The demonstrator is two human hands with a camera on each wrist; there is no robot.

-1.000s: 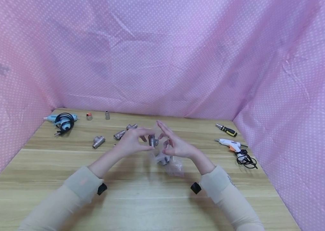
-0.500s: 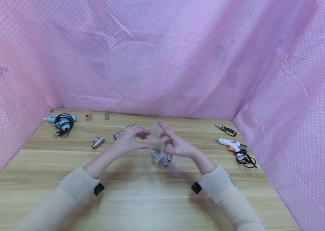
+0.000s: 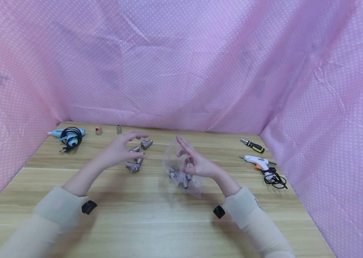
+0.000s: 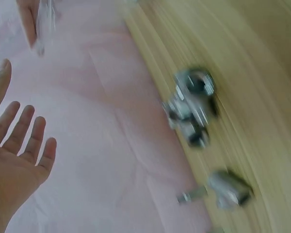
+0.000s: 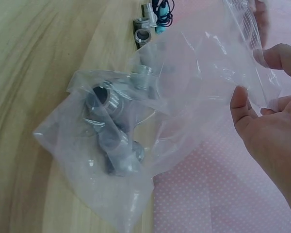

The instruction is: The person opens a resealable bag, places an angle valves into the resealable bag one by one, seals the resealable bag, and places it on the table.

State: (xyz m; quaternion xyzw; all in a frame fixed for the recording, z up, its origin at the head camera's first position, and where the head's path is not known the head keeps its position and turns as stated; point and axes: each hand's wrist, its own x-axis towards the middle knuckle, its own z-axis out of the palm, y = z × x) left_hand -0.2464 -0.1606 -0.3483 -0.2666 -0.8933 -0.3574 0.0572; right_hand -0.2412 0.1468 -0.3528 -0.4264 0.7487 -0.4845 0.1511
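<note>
My left hand (image 3: 116,151) is raised over the table, fingers spread and holding nothing. Just beyond its fingertips lies a small group of metal pipe fittings (image 3: 134,166), with another tee fitting (image 3: 146,144) behind them. In the left wrist view these fittings (image 4: 196,99) are blurred. With its fingers at the mouth, my right hand (image 3: 202,164) holds up a clear plastic bag (image 5: 194,63). Several metal fittings (image 5: 106,99) show through the film in the bag's lower part, which hangs low over the table.
A blue glue gun (image 3: 70,136) with a coiled black cord sits at the far left. Near it stand a short metal ring (image 3: 99,131) and a small metal cylinder (image 3: 119,129). At right lie a yellow-and-black screwdriver (image 3: 255,146) and a white glue gun (image 3: 259,160). Pink dotted cloth (image 3: 181,71) encloses the table.
My left hand brought a tee fitting into the bag, let go, then withdrew leftward with open fingers. My right hand has stayed nearly still with the bag.
</note>
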